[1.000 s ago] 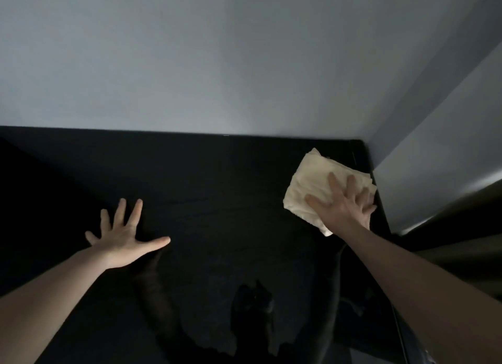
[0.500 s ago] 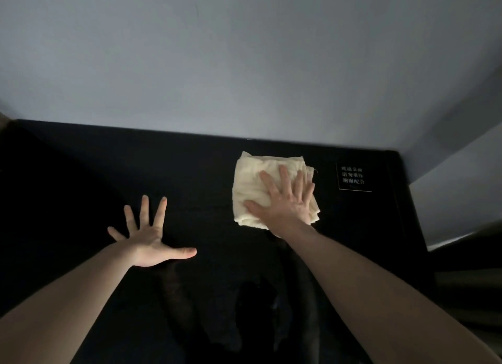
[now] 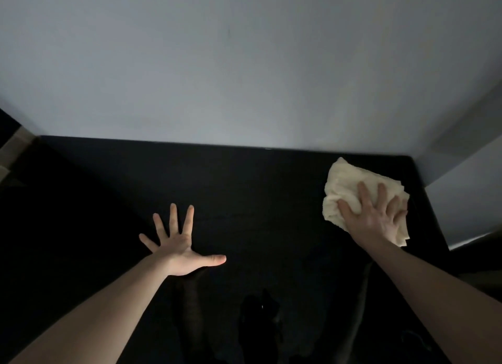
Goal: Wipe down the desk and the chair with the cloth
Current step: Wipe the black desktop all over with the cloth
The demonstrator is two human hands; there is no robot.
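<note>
Cloth (image 3: 350, 189) moved right, cream, crumpled; right hand (image 3: 375, 217) fingers spread pressing it.

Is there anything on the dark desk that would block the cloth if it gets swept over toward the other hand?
Nothing visible does. The right hand presses the cloth flat near the desk's right rear corner; only bare dark surface shows before the left hand, which rests spread on the desk.

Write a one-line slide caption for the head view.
Right hand presses a cream cloth onto the black desk near its far right corner; left hand rests spread flat.
</note>
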